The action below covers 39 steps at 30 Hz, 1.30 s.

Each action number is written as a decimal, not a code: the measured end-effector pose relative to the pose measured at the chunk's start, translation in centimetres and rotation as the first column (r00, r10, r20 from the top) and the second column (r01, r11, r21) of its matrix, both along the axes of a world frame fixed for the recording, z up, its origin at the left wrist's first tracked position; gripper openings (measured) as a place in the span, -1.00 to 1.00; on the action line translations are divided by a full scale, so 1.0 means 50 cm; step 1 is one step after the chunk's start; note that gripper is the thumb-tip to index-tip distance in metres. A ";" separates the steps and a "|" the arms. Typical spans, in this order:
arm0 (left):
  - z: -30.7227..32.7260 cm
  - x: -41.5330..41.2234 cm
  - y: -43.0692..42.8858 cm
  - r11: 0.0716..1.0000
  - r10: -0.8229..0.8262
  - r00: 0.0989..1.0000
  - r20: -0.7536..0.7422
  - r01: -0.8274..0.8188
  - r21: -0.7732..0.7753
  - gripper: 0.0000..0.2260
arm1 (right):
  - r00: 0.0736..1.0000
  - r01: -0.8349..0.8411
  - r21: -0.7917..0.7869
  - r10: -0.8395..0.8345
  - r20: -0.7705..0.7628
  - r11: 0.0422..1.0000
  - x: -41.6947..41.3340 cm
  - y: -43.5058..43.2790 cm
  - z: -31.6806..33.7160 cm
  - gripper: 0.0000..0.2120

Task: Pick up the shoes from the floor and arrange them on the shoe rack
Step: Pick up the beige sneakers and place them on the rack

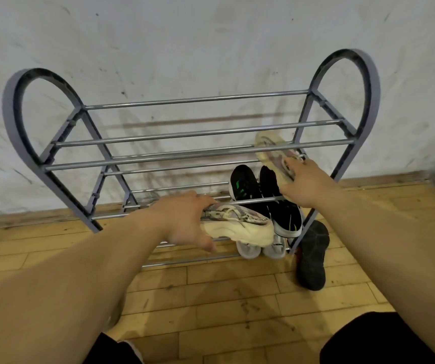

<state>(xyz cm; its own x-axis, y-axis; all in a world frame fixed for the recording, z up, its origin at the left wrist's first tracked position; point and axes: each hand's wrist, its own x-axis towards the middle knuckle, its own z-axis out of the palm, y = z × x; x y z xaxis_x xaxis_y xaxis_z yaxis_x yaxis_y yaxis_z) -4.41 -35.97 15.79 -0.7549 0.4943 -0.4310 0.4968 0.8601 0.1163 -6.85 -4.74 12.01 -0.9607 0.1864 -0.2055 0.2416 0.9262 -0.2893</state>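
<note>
A grey shoe rack point(374, 101) with three shelves of metal rails stands on a wooden floor point(211, 298), its back against a scuffed white wall point(184, 35). Both bare arms reach toward its right half.

The left hand point(184, 219) holds the lower cream shoe point(240, 228) just in front of the middle shelf. The fingers curl over the laced top and the thumb sits under the sole, so the grip is clamped on that shoe. The shoe lies roughly level, with its length running to the right.

The right hand point(305, 182) holds the upper cream shoe point(270, 151) near the right end of the rack, at the front rail of the top shelf. The shoe is tilted and its far end rises behind that rail. The fingers press round its near end, so this grip is also clamped on its shoe. I cannot tell whether the shoe touches the rail.

A pair of black shoes point(245, 185) with green marks rests side by side at the right end of the middle shelf, partly hidden by the hands. Below them, at the right end of the bottom shelf, the tips of a pair of white shoes point(247, 250) show. A dark grey shoe point(312, 256) lies on the floor just beside the rack's front right leg.
</note>
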 end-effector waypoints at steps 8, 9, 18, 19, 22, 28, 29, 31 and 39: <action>0.003 0.005 -0.001 0.999 0.017 1.000 0.004 -0.017 0.035 0.04 | 0.993 0.095 0.150 -0.082 -0.089 0.984 0.013 0.001 -0.012 -0.18; 0.002 0.005 -0.007 0.999 0.023 1.000 0.006 -0.023 0.041 0.04 | 0.993 0.092 0.151 -0.080 -0.082 0.984 0.016 0.001 -0.010 -0.19; 0.007 0.009 -0.042 0.982 0.056 0.998 -0.008 -0.054 0.179 0.06 | 0.934 -0.332 -0.359 0.356 0.002 0.873 0.156 -0.071 0.112 -0.14; 0.010 0.012 -0.041 0.973 0.061 0.998 -0.003 -0.059 0.225 0.06 | 0.899 -0.395 -0.352 0.436 0.043 0.849 0.180 -0.077 0.117 -0.10; 0.022 0.021 -0.029 0.948 0.045 0.998 -0.053 -0.026 0.317 0.05 | 0.853 -0.497 -0.267 0.522 0.028 0.826 0.220 -0.074 0.110 -0.05; 0.031 0.038 0.000 0.940 0.027 0.993 -0.113 0.014 0.342 0.09 | 0.866 -0.497 -0.233 0.493 -0.077 0.836 0.230 -0.061 0.129 -0.07; 0.030 0.039 0.002 0.939 0.026 0.993 -0.118 0.016 0.343 0.09 | 0.868 -0.495 -0.235 0.488 -0.091 0.836 0.227 -0.062 0.133 -0.07; 0.030 0.041 0.007 0.945 0.016 0.989 -0.145 0.032 0.325 0.09 | 0.867 -0.497 -0.240 0.486 -0.105 0.834 0.221 -0.068 0.137 -0.09; -0.010 0.006 0.000 0.973 0.013 0.960 -0.280 0.053 0.225 0.08 | 0.829 -0.554 -0.076 0.540 -0.148 0.829 0.180 -0.102 0.111 -0.18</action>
